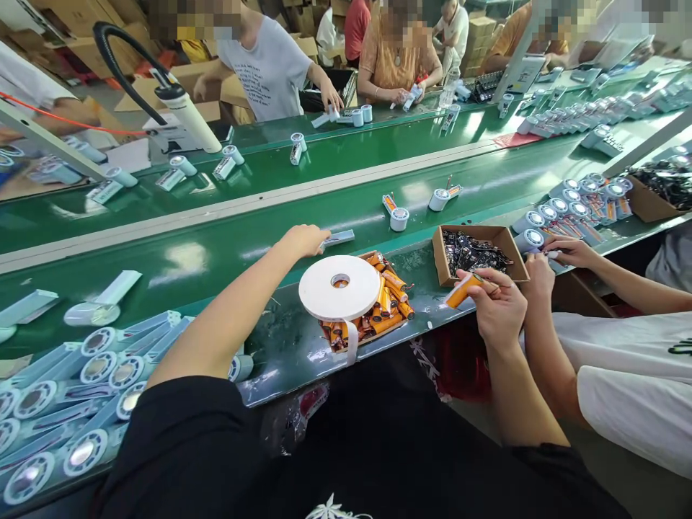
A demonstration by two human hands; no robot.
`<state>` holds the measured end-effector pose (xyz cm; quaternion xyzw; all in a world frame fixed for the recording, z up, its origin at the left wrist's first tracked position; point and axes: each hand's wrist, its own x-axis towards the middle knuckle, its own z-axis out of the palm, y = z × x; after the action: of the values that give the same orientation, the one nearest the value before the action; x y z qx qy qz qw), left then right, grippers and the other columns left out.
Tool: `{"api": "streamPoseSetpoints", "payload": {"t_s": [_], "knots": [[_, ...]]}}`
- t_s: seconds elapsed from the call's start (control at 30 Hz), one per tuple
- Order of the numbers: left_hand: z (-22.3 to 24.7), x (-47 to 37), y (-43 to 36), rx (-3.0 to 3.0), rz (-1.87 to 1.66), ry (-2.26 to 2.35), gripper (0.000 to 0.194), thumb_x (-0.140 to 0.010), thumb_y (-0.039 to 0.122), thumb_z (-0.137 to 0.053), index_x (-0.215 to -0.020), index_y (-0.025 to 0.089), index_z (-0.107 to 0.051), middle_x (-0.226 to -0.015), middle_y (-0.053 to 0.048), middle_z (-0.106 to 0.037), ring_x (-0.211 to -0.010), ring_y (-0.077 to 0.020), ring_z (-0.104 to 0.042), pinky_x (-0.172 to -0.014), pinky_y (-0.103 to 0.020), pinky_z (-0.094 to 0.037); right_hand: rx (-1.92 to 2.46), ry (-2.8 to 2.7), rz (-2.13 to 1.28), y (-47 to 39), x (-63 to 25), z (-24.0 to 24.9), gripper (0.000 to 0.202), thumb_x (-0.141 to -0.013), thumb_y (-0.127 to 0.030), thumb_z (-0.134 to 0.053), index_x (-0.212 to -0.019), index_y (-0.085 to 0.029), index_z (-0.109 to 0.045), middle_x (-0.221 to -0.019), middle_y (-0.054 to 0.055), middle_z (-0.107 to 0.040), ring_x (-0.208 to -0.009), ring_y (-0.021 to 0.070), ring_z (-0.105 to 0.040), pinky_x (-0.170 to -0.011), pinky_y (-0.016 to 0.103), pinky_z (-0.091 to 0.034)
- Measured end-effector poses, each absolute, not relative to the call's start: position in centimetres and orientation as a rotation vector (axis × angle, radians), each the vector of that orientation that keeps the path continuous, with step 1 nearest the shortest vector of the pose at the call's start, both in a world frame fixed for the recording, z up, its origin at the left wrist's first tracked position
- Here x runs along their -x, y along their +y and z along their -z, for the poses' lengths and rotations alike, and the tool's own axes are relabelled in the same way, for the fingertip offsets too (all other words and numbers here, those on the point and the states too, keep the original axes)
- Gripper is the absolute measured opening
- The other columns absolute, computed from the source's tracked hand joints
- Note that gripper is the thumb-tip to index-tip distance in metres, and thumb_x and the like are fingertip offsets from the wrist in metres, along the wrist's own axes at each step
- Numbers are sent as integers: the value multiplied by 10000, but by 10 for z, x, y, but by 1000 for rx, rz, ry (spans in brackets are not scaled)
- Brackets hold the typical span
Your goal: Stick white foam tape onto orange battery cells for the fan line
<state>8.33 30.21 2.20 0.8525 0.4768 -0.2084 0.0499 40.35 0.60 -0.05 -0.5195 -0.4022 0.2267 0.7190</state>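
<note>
The green conveyor surface runs across the whole view, with other people working on its far side and a co-worker's hands just to the right at a row of round-headed white lamp housings. At the near left edge lies a dense batch of pale blue flashlight bodies. In front of the person a wide roll of white foam tape rests on top of a tray of orange batteries, its loose end hanging over the tray's near side. To the right stands a small cardboard box of dark metal parts.

The left hand reaches forward over the belt, its fingers closed on a slim pale blue strip-like part lying flat there. The right hand is held near the box corner, fingers pinched around a single orange battery with thin leads at its end.

To do this well, the strip is best gripped by its edges and lifted clear of the belt, while the battery is kept steady and its leads left unbent.
</note>
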Motion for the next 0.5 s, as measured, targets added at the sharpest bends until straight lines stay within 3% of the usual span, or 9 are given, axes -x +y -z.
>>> {"api": "streamPoseSetpoints", "payload": {"t_s": [0.13, 0.27, 0.37, 0.5], "knots": [[-10, -91, 306, -2667, 680, 1286, 424, -847, 269, -726, -1269, 241, -751, -1362, -157, -693, -1247, -331, -663, -1081, -401, -493, 1032, -1022, -514, 81, -376, -19, 264, -736, -308, -907, -940, -254, -750, -945, 8, -834, -953, 256, -824, -811, 372, -703], [1, -107, 312, -2667, 698, 1272, 376, -796, 208, -725, -1165, 194, -795, -1277, -178, -731, -1222, -344, -668, -1040, -381, -519, 1055, -1348, -604, 178, -333, -20, 243, -780, -367, -866, -981, -245, -804, -905, 5, -822, -796, 182, -790, -784, 317, -661], [6, -116, 318, -2639, 671, 1326, 338, -797, 192, -705, -1120, 188, -803, -1201, -180, -762, -1172, -345, -695, -1028, -406, -530, 1143, -1659, -649, 240, -315, -5, 261, -790, -388, -853, -987, -218, -825, -807, -12, -794, -699, 140, -716, -732, 269, -593], [13, -119, 320, -2582, 533, 1381, 296, -823, 210, -688, -1094, 188, -805, -1219, -195, -757, -1212, -376, -684, -1056, -470, -517, 1306, -1896, -650, 289, -312, 19, 300, -807, -362, -834, -1062, -204, -821, -810, -13, -787, -744, 137, -697, -743, 240, -524]]}}
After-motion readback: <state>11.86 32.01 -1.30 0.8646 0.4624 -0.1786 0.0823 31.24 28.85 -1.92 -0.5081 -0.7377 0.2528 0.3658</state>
